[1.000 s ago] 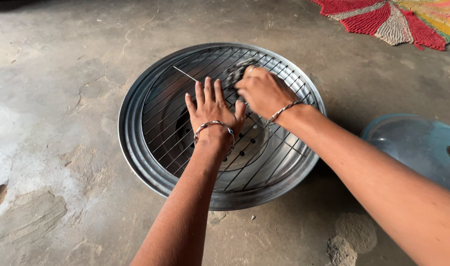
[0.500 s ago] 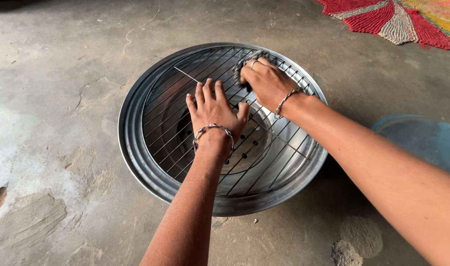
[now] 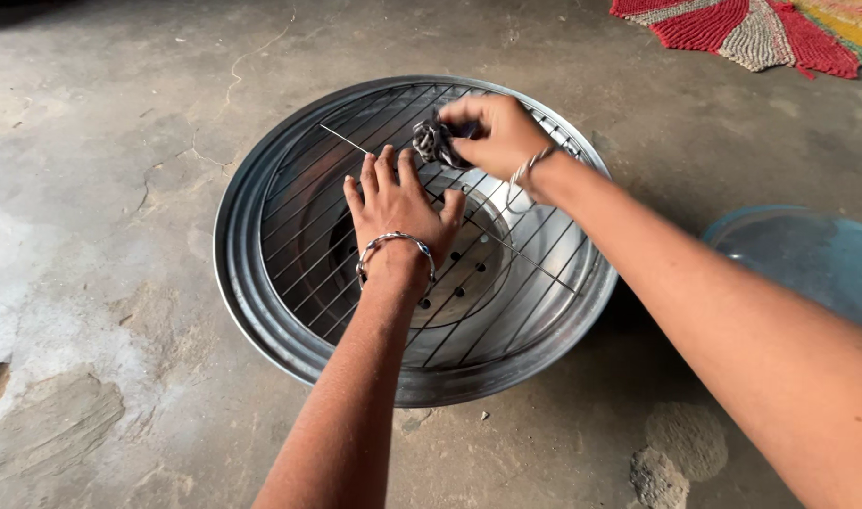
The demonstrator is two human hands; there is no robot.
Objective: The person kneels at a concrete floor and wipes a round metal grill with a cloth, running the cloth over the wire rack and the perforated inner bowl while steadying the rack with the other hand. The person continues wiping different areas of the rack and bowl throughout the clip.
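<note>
A plain domestic setting is suggested, most likely the floor of a home or its yard. The whole frame is taken up by a bare concrete floor (image 3: 120, 236), grey, cracked at the upper left and patched and pitted at the lower left and lower right. No desk is used: a large round metal basin (image 3: 261, 311) fitted with a wire rack (image 3: 506, 283) is set straight on the floor at the centre. A woven mat (image 3: 761, 33) in red, beige and yellow is seen at the upper right corner, and a bluish round lid (image 3: 799, 254) is laid at the right edge.
</note>
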